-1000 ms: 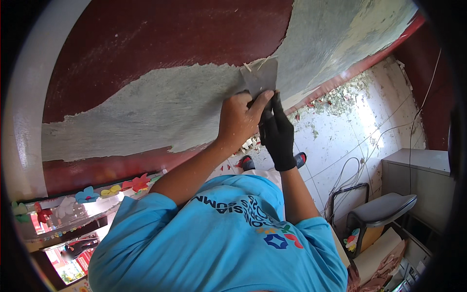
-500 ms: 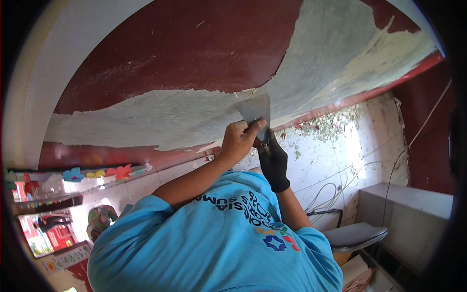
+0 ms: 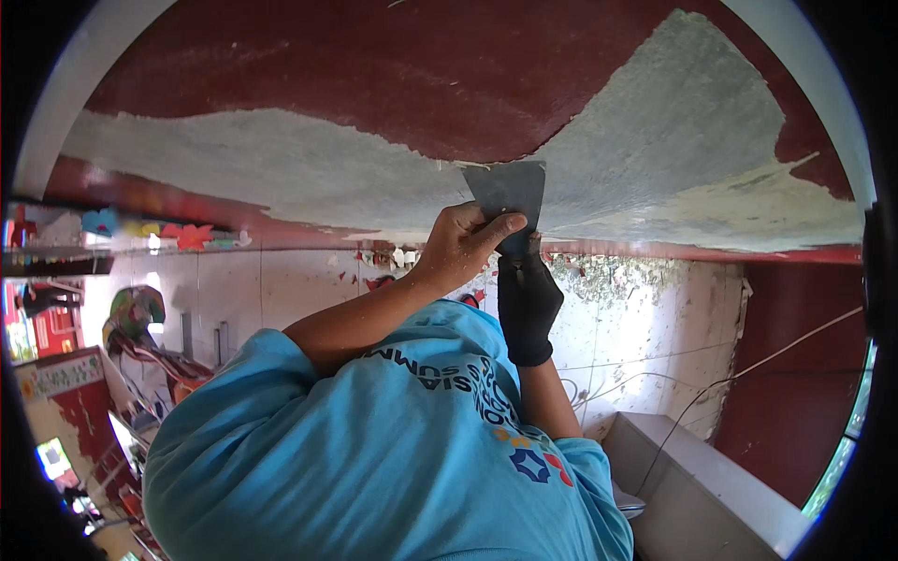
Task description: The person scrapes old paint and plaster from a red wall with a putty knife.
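Observation:
A broad, flat scraper [image 3: 516, 187] leans up against the wall, its wide front edge touching the ragged lower border of the dark red paint [image 3: 374, 70]. My bare left hand [image 3: 465, 245] presses on the blade, thumb across its face; the other fingers are mostly behind it. In a black glove, my right hand [image 3: 527, 313] closes around the handle, which it largely hides. Below the red paint runs a bare grey strip [image 3: 299, 159] of wall, widening into a large patch on the right. Thin paint curls cling along the border by the blade.
Paint flakes [image 3: 622, 280] litter the white tiled floor [image 3: 617, 332] below the wall. A grey cabinet [image 3: 692, 467] stands at the lower right, with a cable [image 3: 744, 377] passing over it. Colourful paper flowers [image 3: 187, 236] hang at the left, above cluttered furniture.
The view has tilted and shifted, and the chair at the right has mostly left it. The scraper's blade now stands straighter, its edge against the paint border. Both hands keep their hold.

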A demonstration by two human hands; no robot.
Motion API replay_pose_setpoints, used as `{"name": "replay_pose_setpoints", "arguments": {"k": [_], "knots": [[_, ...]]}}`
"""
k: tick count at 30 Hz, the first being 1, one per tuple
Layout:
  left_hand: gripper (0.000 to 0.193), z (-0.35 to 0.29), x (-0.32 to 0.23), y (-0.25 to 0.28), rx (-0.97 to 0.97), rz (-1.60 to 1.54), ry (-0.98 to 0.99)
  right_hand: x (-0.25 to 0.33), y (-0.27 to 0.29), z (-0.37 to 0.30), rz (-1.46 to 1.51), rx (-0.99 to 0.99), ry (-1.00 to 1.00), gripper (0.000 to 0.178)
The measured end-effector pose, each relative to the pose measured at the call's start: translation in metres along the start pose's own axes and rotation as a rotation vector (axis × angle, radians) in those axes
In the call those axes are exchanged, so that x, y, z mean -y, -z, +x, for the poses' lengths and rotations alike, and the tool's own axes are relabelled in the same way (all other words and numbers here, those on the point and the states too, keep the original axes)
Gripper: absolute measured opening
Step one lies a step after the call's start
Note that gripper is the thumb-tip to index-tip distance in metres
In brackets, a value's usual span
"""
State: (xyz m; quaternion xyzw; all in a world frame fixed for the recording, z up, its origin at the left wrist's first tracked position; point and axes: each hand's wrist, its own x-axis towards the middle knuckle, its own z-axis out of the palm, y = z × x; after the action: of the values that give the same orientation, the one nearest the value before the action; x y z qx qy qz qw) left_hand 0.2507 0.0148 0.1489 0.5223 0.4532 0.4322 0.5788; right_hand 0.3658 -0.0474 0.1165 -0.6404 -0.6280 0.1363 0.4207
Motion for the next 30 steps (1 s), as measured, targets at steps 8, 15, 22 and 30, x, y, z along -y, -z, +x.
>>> {"name": "replay_pose_setpoints", "arguments": {"k": [8,15,22,30], "knots": [[0.027,0.006,-0.055,-0.005,-0.126,-0.176,-0.243,0.046,0.049,0.048,0.092,0.015,0.211,0.041],[0.033,-0.023,-0.002,-0.020,-0.049,-0.065,0.150,-0.011,0.050,0.001,-0.062,0.172,0.132,0.047],[0.028,-0.027,0.022,-0.016,-0.097,-0.068,0.141,-0.022,0.042,0.012,-0.066,0.127,0.242,0.047],[0.031,-0.038,0.045,0.022,-0.354,-0.228,0.045,-0.023,0.028,0.015,-0.033,0.088,0.301,0.033]]}}
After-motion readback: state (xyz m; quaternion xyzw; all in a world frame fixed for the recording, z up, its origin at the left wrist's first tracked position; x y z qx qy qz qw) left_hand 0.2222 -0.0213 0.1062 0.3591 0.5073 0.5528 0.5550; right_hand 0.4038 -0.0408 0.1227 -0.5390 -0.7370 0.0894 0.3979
